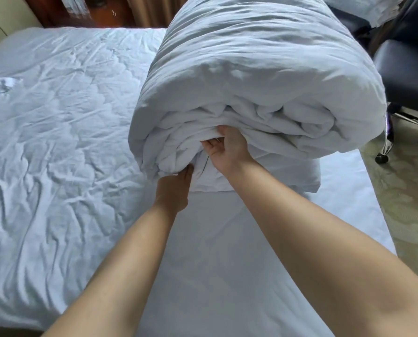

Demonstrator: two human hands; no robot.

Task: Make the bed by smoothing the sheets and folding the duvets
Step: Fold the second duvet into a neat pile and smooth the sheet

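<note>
A large white duvet (256, 93), folded into a thick bundle, is seen lying on the right part of the bed, its layered open end turned toward the camera. The bundle rests on a flat white pillow (264, 181), part of which is exposed under its near edge. Below both, a smooth sheet (215, 251) is spread toward the camera.

The right hand (227, 148) is pushed into the folds at the near end of the duvet, with its fingers curled round an inner layer of cloth, so a hold on the duvet is shown. The left hand (175, 188) is placed lower and to the left, at the bottom corner of the bundle, where the fingers are buried in the fabric; a grip on the duvet edge seems to be made there, though the fingertips are hidden and the hold cannot be fully confirmed. Both bare forearms are stretched out from the bottom of the view, and the two hands are kept close together.

To the left, a second spread of white bedding (57, 142) is seen, heavily wrinkled, reaching back toward a wooden headboard (93, 15). At the right edge, a dark office chair (409, 69) on castors is set just beside the bed, on a pale patterned floor (409, 203).
</note>
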